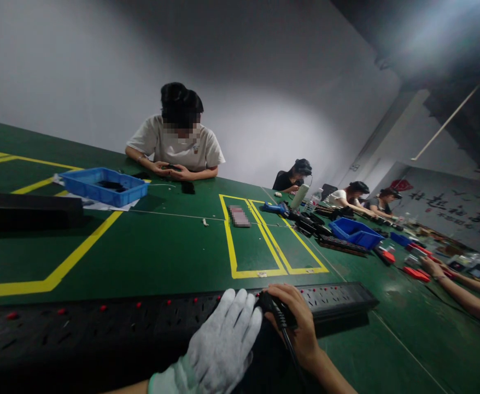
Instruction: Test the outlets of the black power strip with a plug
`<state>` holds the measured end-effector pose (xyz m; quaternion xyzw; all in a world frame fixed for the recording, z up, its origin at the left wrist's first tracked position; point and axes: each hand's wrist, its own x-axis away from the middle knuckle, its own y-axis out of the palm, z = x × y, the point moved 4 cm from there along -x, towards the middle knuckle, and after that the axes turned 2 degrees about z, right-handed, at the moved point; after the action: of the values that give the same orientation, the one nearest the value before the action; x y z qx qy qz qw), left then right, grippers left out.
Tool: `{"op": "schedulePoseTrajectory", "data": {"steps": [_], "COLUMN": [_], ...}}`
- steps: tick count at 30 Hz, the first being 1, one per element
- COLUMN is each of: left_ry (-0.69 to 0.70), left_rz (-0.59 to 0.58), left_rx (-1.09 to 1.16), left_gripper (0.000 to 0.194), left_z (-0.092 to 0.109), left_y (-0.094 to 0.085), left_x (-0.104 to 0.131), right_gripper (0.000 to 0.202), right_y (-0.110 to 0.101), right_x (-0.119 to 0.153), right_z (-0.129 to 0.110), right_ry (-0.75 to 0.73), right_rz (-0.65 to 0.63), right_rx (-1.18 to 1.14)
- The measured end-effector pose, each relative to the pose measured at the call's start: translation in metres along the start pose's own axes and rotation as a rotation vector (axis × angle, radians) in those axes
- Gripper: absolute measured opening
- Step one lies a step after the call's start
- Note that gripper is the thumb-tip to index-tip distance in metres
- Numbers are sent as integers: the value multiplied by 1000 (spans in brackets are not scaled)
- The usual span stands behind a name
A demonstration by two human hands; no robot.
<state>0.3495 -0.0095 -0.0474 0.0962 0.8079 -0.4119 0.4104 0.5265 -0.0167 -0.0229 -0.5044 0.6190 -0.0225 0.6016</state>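
Observation:
A long black power strip (194, 306) with red buttons and rows of sockets runs along the near side of the table. My left hand (223, 339), in a pale work glove, rests on the strip with its fingers stretched out. Just to its right, my right hand (295, 323) is bare and has its fingers wrapped round a black plug (269, 302) at the strip's socket face. The plug's cord (288, 339) hangs down toward me, in front of the palm. Whether the prongs sit in a socket is hidden.
A blue tray (104, 186) with dark parts stands at the left, near a black bar (27, 210). Yellow tape (260, 272) marks the green table (174, 251). Farther right lie a blue power tool (276, 208) and a blue bin (355, 234). Several people sit around the table.

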Motion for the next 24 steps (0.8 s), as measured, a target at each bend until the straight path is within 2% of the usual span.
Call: {"op": "schedulePoseTrajectory", "data": {"steps": [10, 14, 16, 18, 20, 24], "left_ry": [-40, -22, -3, 25, 46, 61], "left_rz": [33, 31, 17, 1, -24, -84], "left_rx": [22, 17, 9, 0, -8, 17], "left_gripper": [39, 38, 39, 40, 41, 42], "left_z": [0, 0, -2, -3, -4, -4], "left_y": [5, 1, -3, -8, -10, -4], "left_x": [2, 1, 0, -1, -1, -1], "right_gripper": [36, 31, 28, 29, 32, 35], "right_y": [0, -1, -10, -25, -41, -56], "right_x": [1, -1, -1, 0, -1, -9], "right_z": [3, 0, 2, 5, 7, 8], "right_ry": [53, 105, 205, 305, 339, 334], "right_rz": [9, 24, 144, 317, 446, 513], "right_rx": [-44, -97, -123, -109, -67, -27]}}
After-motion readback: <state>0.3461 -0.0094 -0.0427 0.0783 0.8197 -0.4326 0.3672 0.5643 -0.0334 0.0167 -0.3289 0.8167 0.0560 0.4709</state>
